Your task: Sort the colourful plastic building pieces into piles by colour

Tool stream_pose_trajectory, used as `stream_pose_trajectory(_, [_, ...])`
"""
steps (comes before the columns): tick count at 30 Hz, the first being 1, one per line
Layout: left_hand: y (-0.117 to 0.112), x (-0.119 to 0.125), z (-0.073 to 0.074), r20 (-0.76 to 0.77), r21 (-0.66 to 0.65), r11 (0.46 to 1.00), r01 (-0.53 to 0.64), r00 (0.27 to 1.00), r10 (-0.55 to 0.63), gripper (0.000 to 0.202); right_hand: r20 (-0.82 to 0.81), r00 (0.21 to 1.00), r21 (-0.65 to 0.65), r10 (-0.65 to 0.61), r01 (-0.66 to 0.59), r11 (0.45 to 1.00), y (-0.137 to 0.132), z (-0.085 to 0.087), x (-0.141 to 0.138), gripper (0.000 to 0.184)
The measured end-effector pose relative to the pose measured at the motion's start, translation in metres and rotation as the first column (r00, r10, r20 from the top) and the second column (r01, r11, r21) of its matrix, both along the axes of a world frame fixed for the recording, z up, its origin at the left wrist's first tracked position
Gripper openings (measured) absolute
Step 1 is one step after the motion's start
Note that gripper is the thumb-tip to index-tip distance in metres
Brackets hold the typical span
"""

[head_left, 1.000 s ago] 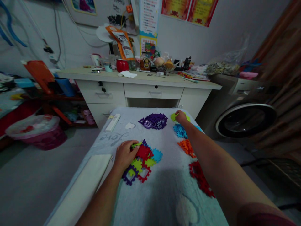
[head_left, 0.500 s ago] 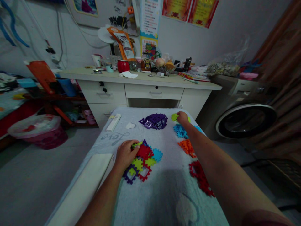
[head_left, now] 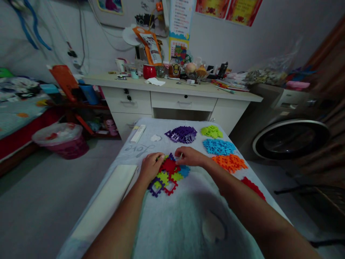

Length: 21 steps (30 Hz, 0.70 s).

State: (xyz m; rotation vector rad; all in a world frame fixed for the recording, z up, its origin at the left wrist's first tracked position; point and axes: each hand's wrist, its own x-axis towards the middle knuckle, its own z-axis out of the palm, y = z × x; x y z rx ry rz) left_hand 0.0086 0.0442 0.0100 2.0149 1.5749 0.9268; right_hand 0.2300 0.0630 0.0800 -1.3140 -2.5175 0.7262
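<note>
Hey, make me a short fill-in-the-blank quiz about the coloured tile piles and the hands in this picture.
Directly beyond the blue pile, right of the purple pile, lies the ____ pile. Between the blue pile and the red pile lies the ____ pile. The right hand touches the mixed pile, as does the ____ hand.
Missing words: green, orange, left.

The 2 forearms reach forward, left hand (head_left: 151, 167) palm down with fingers (head_left: 157, 159) curled, right hand (head_left: 189, 157) close beside it.
</note>
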Motion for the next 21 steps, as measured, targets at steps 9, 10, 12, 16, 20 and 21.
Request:
stream_pose_trajectory(9, [0.0,-0.003,-0.003,-0.003,0.016,1.0,0.011,1.0,-0.011,0.036,0.159,0.987,0.123,0.036,-0.057,0.991,-0.033,-0.016,-0.024,0.04])
stream_pose_trajectory(10, [0.001,-0.003,-0.003,-0.006,0.016,1.0,0.01,1.0,-0.009,0.035,0.167,0.985,0.128,0.036,-0.058,0.99,-0.034,-0.015,-0.024,0.036])
stream_pose_trajectory(12, [0.001,-0.002,-0.003,-0.012,0.016,1.0,0.006,1.0,-0.005,0.034,0.171,0.985,0.142,0.033,-0.057,0.988,-0.037,-0.013,-0.023,0.029])
stream_pose_trajectory(16, [0.0,-0.002,-0.003,-0.023,0.014,1.0,-0.004,1.0,0.005,0.033,0.162,0.986,0.159,0.047,-0.073,0.985,-0.042,-0.011,-0.024,0.013])
stream_pose_trajectory(20, [0.0,-0.001,-0.004,-0.03,0.027,1.0,0.006,1.0,-0.005,0.029,0.172,0.983,0.166,0.067,-0.096,0.981,-0.047,-0.009,-0.025,0.007])
stream_pose_trajectory(21, [0.0,-0.001,-0.004,-0.031,0.031,0.999,0.011,0.999,-0.01,0.029,0.174,0.982,0.171,0.078,-0.108,0.979,-0.048,-0.008,-0.025,0.007])
